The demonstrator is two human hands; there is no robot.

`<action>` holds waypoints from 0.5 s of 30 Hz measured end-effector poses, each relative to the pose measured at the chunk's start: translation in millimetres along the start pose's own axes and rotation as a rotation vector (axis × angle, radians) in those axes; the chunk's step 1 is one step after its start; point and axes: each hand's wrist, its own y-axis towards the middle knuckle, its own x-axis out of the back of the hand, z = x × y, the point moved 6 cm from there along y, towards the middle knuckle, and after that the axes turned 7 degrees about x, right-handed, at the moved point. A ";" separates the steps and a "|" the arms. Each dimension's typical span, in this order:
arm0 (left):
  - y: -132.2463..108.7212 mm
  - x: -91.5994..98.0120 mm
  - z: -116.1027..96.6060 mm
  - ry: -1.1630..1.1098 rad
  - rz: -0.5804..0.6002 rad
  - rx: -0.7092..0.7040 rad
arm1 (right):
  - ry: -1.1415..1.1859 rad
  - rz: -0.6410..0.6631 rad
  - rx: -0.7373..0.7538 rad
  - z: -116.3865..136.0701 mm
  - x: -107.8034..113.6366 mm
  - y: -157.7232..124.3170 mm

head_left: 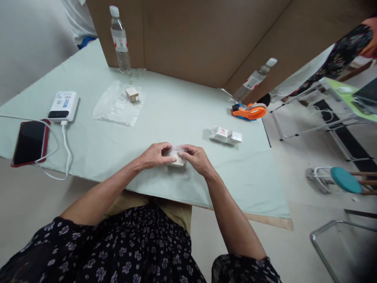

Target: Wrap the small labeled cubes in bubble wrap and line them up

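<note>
A small, pale, rectangular box in clear, crinkled plastic film sits toward the near side of the pale green cloth-covered table, directly between both hands' fingers. The left hand has its thumb against the box's left side, fingers bent, with a gap between thumb and forefinger. The right hand pinches in from the right, thumb and forefinger almost together at the film; blur makes it hard to tell how firmly either holds. Farther right lie two small white plastic-wrapped boxes; far left, a small brown cardboard box rests on a clear plastic sheet.
</note>
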 end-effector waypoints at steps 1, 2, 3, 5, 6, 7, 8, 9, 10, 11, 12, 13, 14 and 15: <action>1.3 1.2 1.0 -0.053 0.014 0.047 | 0.074 0.004 -0.062 -3.1 -1.2 2.9; 1.5 2.0 2.4 -0.094 0.016 0.082 | 0.140 0.007 -0.118 -6.7 -3.8 4.4; 0.7 2.4 4.3 -0.123 0.010 0.109 | 0.194 0.010 -0.172 -10.7 -7.3 4.6; -2.8 1.2 8.9 -0.179 -0.012 0.142 | 0.270 0.014 -0.276 -19.6 -15.7 2.3; -5.0 -0.7 11.3 -0.226 -0.014 0.155 | 0.291 0.010 -0.314 -23.3 -19.0 0.8; -7.3 -3.1 13.3 -0.288 -0.011 0.165 | 0.302 0.001 -0.336 -26.1 -21.3 -0.3; -9.3 -5.7 14.8 -0.351 -0.001 0.176 | 0.303 -0.003 -0.345 -27.6 -22.7 -0.8; -11.1 -8.0 15.8 -0.401 0.011 0.188 | 0.296 -0.002 -0.343 -28.0 -23.4 -0.7; -12.4 -10.0 16.2 -0.431 0.026 0.201 | 0.283 0.005 -0.335 -27.6 -23.7 -0.1; -13.3 -11.5 16.3 -0.443 0.043 0.217 | 0.268 0.014 -0.324 -26.4 -23.4 0.8; -13.7 -12.3 16.0 -0.445 0.059 0.232 | 0.255 0.025 -0.313 -24.8 -23.1 2.0; -13.8 -12.7 15.6 -0.444 0.074 0.246 | 0.247 0.031 -0.303 -23.1 -22.5 3.3; -13.5 -13.0 15.1 -0.447 0.092 0.255 | 0.241 0.033 -0.290 -21.1 -21.7 5.0; -13.0 -12.9 14.4 -0.454 0.106 0.257 | 0.236 0.026 -0.274 -19.1 -20.9 6.9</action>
